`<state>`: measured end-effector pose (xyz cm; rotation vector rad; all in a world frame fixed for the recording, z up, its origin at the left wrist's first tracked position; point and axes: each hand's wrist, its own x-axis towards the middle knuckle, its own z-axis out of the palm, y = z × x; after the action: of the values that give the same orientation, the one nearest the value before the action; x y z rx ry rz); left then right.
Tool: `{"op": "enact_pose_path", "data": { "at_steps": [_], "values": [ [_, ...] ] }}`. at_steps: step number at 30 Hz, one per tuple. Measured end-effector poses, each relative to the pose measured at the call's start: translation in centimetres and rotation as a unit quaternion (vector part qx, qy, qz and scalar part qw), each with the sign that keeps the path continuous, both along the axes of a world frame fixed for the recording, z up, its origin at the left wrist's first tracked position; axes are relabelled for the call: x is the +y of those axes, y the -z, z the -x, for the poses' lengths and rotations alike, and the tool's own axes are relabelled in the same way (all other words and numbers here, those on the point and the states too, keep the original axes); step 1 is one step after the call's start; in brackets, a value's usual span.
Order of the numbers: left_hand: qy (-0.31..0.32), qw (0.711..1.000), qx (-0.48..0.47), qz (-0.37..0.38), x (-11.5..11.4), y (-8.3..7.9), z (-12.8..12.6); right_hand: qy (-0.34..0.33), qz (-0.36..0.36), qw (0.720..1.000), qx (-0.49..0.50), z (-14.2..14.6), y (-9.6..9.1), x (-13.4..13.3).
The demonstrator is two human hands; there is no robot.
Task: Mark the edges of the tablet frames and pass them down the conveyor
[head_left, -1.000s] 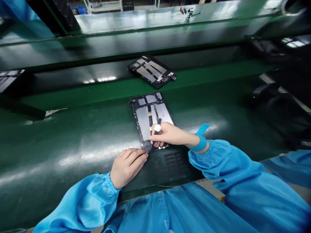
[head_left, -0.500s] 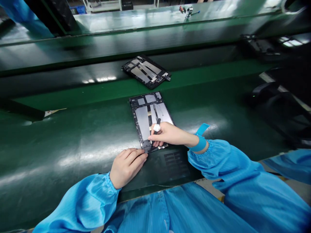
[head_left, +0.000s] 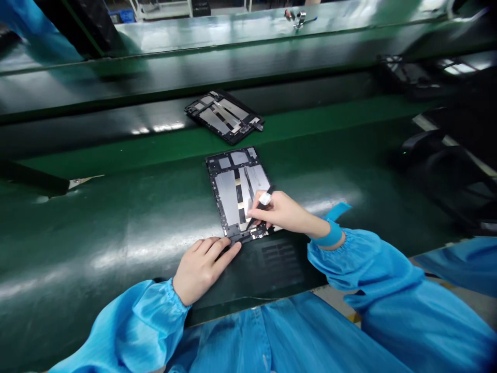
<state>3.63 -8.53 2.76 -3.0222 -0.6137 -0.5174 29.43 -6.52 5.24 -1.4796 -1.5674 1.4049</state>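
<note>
An opened tablet (head_left: 225, 194) lies in front of me, its inside up, showing silver plates, a dark ribbon cable and a small circuit board along the near edge. In my right hand (head_left: 281, 211) is a slim black pointed tool (head_left: 271, 191) with a white wrap, pinched like a pen. Its tip points down at the near end of the ribbon cable; whether it touches is too small to tell. My left hand (head_left: 204, 264) rests with extended fingers at the tablet's near left corner, fingertips on the edge. A blue strap circles my right wrist.
Beyond it, a second opened tablet (head_left: 225, 118) lies at a slant on the green surface. Dark blurred equipment (head_left: 446, 160) stands at the right. A dark post (head_left: 34, 178) juts in from the left. Small tools (head_left: 298, 19) lie on the far ledge.
My right hand has shifted slightly right, tilting the tool so its tip shows. My left thumb has spread away from the fingers. The farther tablet has moved a little left.
</note>
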Motion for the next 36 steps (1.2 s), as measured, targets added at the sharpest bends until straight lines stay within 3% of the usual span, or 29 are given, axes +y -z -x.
{"op": "enact_pose_path", "data": {
  "at_steps": [3, 6, 17, 36],
  "values": [
    [0.003, 1.000, -0.018, 0.016, 0.2, 0.2, 0.0, -0.001, -0.066, 0.996, -0.065, -0.9, 0.1, -0.9],
    [0.002, 0.999, -0.031, 0.027, 0.2, 0.5, 0.0, -0.018, -0.085, 0.994, -0.070, -1.1, 0.1, -1.4],
    [-0.008, 0.998, -0.053, 0.026, 0.2, 0.8, -0.1, 0.005, -0.036, 0.999, 0.007, -0.8, 0.7, -1.4],
    [-0.018, 1.000, 0.012, -0.016, -0.2, 1.3, 0.2, 0.005, -0.076, 0.997, -0.013, -0.4, 0.3, -1.3]
  ]
}}
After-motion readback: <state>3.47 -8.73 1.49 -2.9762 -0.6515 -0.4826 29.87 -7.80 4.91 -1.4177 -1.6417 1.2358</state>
